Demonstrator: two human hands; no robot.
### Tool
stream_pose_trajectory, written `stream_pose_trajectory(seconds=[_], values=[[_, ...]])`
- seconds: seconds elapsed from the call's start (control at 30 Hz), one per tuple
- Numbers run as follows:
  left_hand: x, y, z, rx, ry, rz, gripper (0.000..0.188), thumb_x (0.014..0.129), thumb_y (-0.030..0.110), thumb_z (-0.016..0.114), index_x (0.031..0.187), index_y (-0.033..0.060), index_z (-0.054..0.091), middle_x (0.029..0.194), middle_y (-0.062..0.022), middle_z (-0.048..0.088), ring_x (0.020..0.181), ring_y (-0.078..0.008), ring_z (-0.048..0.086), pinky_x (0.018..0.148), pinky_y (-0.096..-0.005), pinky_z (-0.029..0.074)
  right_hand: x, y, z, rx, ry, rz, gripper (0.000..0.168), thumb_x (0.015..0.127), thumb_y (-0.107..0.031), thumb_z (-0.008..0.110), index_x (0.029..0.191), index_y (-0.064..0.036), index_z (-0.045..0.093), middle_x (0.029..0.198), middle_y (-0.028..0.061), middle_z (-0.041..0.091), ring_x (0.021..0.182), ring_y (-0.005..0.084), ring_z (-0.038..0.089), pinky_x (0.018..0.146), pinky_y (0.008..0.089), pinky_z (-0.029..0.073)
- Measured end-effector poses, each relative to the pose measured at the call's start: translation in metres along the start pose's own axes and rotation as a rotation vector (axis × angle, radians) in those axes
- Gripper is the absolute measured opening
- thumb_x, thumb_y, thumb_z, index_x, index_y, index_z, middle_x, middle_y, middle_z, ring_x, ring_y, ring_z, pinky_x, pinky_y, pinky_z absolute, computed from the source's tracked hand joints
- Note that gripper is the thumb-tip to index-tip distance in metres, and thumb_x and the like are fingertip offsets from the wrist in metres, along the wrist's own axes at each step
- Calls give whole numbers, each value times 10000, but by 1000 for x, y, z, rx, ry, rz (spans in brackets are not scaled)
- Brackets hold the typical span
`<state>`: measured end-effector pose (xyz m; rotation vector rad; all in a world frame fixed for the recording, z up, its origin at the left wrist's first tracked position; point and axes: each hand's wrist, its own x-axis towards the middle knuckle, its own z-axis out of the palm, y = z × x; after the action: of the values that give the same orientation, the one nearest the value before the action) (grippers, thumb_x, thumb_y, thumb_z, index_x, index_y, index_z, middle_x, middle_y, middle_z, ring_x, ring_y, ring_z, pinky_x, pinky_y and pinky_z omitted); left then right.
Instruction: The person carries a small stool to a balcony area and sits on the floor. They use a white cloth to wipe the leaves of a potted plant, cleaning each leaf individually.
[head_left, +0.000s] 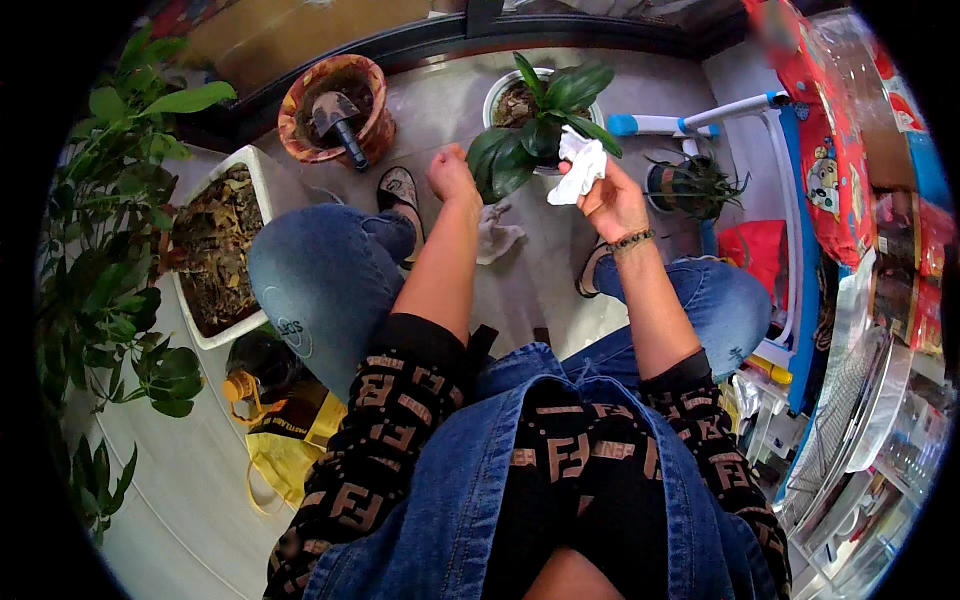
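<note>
A broad-leaved green plant (581, 88) grows in a round white pot (491, 105) on the floor in front of me. My right hand (621, 206), with a beaded bracelet at its wrist, grips a crumpled white tissue (579, 171) against the plant's right-hand leaves. Beside the lower left leaf (511, 166) is my left hand (454, 178), its fingers curled and partly hidden. Whether it pinches the leaf edge, I cannot tell. A crumpled, greyish tissue or cloth (499, 236) lies on the floor between my feet.
A marbled pot (296, 131) holds a hand trowel (341, 124). To the left stand a square white planter (264, 187), a dark bottle with an orange cap (238, 386) and a yellow bag (289, 457). A small spiky plant (694, 184) and blue-white folding frame (802, 247) stand right.
</note>
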<state>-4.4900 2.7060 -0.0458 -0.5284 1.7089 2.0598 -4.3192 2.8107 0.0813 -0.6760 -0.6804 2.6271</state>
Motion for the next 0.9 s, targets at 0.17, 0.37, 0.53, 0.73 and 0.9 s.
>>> stream_pose_trajectory(seconds=[0.17,0.37,0.53,0.73,0.9], values=[[-7,-10,-4,441,61,24,190,755,165,485,745,11,595,704,-53,595,669,-182,545,626,-293,417,-3,28,-45,-367,319,105,240,802,-108,484,1013,8,490,930,108,579,822,205,580,681,335,488],[-15,-21,-13,183,-11,-92,181,768,182,474,745,21,556,614,-83,585,473,-180,534,462,-282,422,0,67,-48,-587,529,31,235,735,-84,546,962,-24,544,766,14,568,615,111,526,514,232,411],[-33,3,-6,106,-305,-405,335,856,330,373,838,35,533,608,-53,538,449,-154,481,430,-276,408,6,77,-52,-787,459,58,237,714,-68,561,943,-6,568,748,21,575,612,96,525,519,224,412],[-50,26,11,-49,-455,-394,449,866,410,316,862,29,553,679,-52,553,551,-145,509,505,-269,421,21,108,-33,-914,340,-56,264,691,-83,602,943,-8,585,705,0,561,578,72,485,515,214,394],[-39,25,5,67,-399,-131,440,872,357,322,794,10,580,665,-74,581,558,-140,511,517,-245,406,63,103,-45,-769,324,-158,146,701,-54,569,834,-47,629,617,-59,487,503,54,394,463,206,320]])
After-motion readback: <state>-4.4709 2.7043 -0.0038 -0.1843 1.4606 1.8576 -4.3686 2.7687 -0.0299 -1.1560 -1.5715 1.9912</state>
